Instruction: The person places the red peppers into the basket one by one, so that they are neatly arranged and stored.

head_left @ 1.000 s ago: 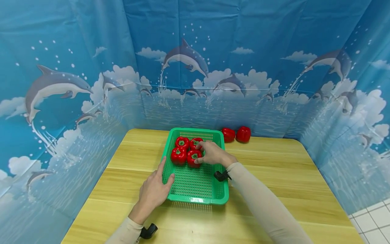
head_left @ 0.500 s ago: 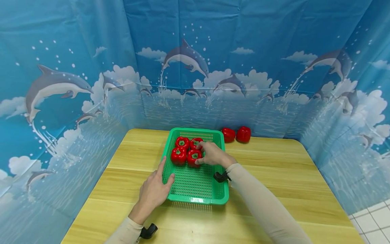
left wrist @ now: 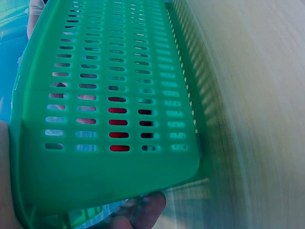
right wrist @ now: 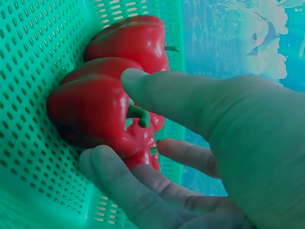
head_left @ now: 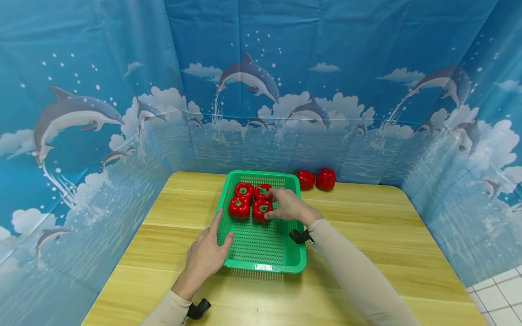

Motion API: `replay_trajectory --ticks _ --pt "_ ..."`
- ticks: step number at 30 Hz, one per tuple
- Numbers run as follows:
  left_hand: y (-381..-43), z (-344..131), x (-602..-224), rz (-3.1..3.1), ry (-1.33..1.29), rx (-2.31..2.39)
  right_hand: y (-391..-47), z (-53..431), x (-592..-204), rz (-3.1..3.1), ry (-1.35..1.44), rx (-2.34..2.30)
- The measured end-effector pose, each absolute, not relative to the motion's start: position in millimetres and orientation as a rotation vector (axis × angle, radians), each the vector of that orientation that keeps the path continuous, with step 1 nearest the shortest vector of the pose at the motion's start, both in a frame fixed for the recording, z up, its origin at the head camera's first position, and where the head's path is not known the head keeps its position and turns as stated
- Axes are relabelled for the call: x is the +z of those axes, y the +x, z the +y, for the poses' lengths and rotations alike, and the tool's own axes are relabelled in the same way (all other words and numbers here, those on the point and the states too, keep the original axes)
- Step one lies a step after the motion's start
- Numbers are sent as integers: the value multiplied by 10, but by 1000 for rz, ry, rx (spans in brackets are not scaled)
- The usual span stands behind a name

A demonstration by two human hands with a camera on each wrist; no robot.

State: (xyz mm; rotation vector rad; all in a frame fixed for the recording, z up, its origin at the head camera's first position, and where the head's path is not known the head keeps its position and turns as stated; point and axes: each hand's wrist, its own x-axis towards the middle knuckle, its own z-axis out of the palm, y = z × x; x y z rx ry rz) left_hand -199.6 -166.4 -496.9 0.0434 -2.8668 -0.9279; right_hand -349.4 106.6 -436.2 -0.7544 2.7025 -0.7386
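Note:
Several red bell peppers stand stem-up in a green plastic basket (head_left: 261, 267). My right hand (head_left: 287, 204) holds the near-right bell pepper (head_left: 260, 209) between thumb and fingers. In the right wrist view the thumb lies on that pepper (right wrist: 90, 105) beside its green stem, with fingers (right wrist: 112, 164) along its other side. Another bell pepper (head_left: 239, 208) stands just left of it, and two more stand behind. My left hand (head_left: 207, 250) grips the basket's left rim near the front corner, thumb over the inside. Its fingertips (left wrist: 151, 210) show past the basket wall in the left wrist view.
Two more red bell peppers lie on the wooden table (head_left: 367, 226) behind the basket's right side, one bell pepper (head_left: 305, 180) beside the other bell pepper (head_left: 326, 179). A blue dolphin-print curtain (head_left: 261, 136) hangs around the table's back and sides.
My right hand has shifted slightly to the right, and the near-right bell pepper has moved a little with it, away from its left neighbour. The left hand and basket have not moved.

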Motion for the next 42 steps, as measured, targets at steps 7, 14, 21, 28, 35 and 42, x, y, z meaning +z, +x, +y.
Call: replay_trajectory --ticks 7,14,21,28,35,42 --pt "-2017 -1648 -4980 -2867 46 -937 -3500 1165 -4281 2698 -751 -774" --pt "-2036 -1647 -4989 -2867 44 -954 -3506 1314 -4195 2700 -761 -877" --pt "-2049 -1642 -4994 -2869 52 -968 -3544 1570 -4218 2788 -790 -959" --pt "-2025 -1642 -4984 -2878 73 -992 -3643 1873 -4275 2916 -805 -982" --pt "-2012 -1658 -4967 -2880 76 -991 -3813 2151 -4419 2948 -737 -1043" --pt "-1993 -1679 -4983 -2875 72 -1002 -3971 2297 -4641 2919 -692 -1110"
